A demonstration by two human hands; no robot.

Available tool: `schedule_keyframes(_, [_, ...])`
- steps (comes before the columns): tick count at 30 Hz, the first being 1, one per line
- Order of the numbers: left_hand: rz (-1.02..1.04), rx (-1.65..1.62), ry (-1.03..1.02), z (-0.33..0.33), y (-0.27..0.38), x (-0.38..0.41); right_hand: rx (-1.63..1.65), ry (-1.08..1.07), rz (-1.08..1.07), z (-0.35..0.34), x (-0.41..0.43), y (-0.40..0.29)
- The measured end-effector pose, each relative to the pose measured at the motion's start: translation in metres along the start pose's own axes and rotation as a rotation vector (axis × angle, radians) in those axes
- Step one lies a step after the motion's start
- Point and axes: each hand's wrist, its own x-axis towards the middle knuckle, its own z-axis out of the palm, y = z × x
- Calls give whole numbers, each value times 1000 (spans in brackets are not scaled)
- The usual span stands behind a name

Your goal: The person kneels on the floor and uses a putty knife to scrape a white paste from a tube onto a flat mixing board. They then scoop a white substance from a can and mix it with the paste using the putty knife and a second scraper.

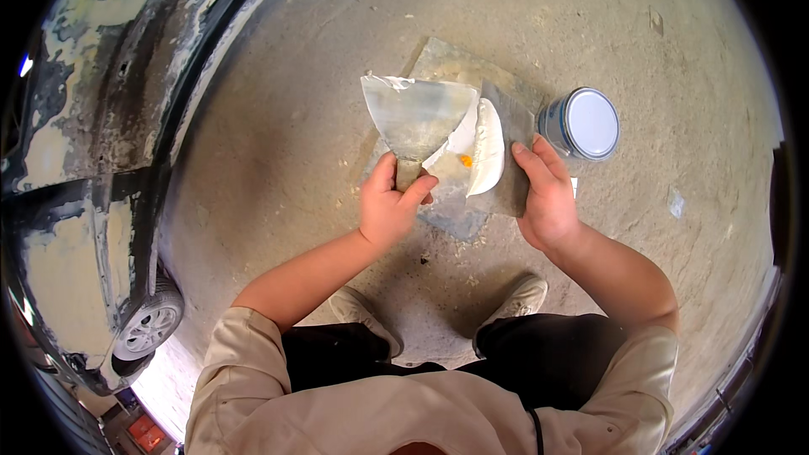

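My left hand (392, 202) grips the short handle of a wide putty knife (420, 114), its blade pointing away from me. White paste clings to the blade's far corner and right edge. In my right hand (547, 193) is a flat, grey rectangular spreader (515, 133), held by its right edge. A thick ridge of white putty (488, 151) lies along the spreader's left side, close to the knife blade. Between the two tools shows a small orange dab (466, 160), with more white paste around it. Beneath them a worn mixing board (455, 60) rests on the floor, partly hidden.
A lidded metal can (591, 123) stands on the concrete floor (284, 139) just right of the board. Along the left side is a car body (69, 265) with patchy filler and a wheel (148, 325). My shoes (518, 297) are below the board.
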Motion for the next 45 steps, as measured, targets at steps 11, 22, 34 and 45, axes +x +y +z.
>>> schedule_keyframes(11, [214,217,-144,15,-11,-13,74,27,182,3,-6,11])
schedule_keyframes(22, [24,23,-168,13,-22,-24,58,96,-71,-2,2,-39])
schedule_keyframes(34, [447,342,-69,17,-53,-20,-6,22,168,10,-23,26])
schedule_keyframes(45, [472,805,-248,1,-42,-6,21,-75,149,-1,-22,8])
